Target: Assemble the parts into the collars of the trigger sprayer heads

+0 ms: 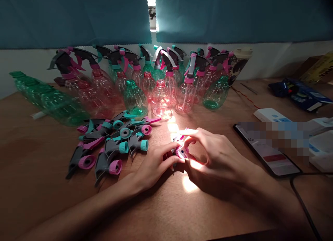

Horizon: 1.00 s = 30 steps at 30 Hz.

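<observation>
Both hands, left [153, 163] and right [217, 150], pinch a pink-collared spray head [182, 151] at lower centre, fingers curled partly closed, loose spray heads [111, 143] lying left of them

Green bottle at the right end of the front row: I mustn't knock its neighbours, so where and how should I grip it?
I'd pinch the green bottle by its neck, from the front right: the neck is narrower than the body, and a pink bottle crowds its left.
</observation>
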{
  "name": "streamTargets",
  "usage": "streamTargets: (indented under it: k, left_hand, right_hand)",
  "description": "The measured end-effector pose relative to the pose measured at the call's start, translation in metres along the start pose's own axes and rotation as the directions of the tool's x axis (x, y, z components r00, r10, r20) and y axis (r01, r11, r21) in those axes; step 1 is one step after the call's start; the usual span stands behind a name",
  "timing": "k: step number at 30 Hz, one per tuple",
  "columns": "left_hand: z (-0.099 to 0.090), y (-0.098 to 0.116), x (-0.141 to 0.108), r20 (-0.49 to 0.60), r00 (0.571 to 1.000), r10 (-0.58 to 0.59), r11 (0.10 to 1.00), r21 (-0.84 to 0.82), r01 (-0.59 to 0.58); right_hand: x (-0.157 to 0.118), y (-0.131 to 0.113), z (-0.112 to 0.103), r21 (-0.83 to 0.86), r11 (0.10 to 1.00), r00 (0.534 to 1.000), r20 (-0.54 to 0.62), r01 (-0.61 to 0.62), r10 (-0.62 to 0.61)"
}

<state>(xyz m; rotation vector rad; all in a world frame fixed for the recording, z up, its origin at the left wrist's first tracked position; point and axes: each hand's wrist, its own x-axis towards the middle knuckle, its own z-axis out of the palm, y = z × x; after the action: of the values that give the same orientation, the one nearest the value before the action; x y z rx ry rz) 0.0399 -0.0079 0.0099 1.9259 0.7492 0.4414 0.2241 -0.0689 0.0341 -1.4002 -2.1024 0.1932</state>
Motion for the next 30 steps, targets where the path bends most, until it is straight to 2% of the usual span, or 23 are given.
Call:
streamTargets:
  k: [4,10,17,19,22,26,30]
  left_hand:
    - [0.001,-0.003,0.0,0.002,1.0,0.016,1.0,-0.009,-0.016]
    - [0.003,-0.006,0.0,0.001,1.0,-0.001,1.0,-0.006,0.001]
    - [0.002,-0.003,0.001,0.037,0.999,-0.022,0.999,-0.037,0.023]
    - [0.002,-0.004,0.001,0.056,0.998,-0.011,0.999,-0.04,0.014]
    - [0.002,-0.005,0.002,0.049,0.999,-0.004,0.999,-0.034,0.006]
    - [0.001,-0.003,0.002,-0.004,0.999,-0.046,0.999,-0.018,0.046]
    - [0.0,-0.002,0.002,-0.042,0.996,-0.073,0.996,-0.056,0.07]
  right_hand:
    - [0.001,0.004,0.003,0.011,0.999,0.998,0.014,0.053,-0.053]
    - [-0.001,0.0,0.007,0.007,0.993,0.993,-0.036,0.116,-0.116]
    - [-0.004,0.003,-0.001,0.099,0.992,0.997,0.032,-0.071,0.069]
    - [-0.004,0.004,-0.003,0.062,0.996,0.996,0.056,-0.069,0.066]
    - [-0.001,0.005,-0.001,-0.023,1.0,0.996,0.088,0.019,-0.016]
    - [-0.002,0.006,0.006,-0.037,0.988,0.989,0.008,0.148,-0.148]
    - [-0.007,0.01,0.017,0.065,0.988,0.987,-0.093,0.137,-0.131]
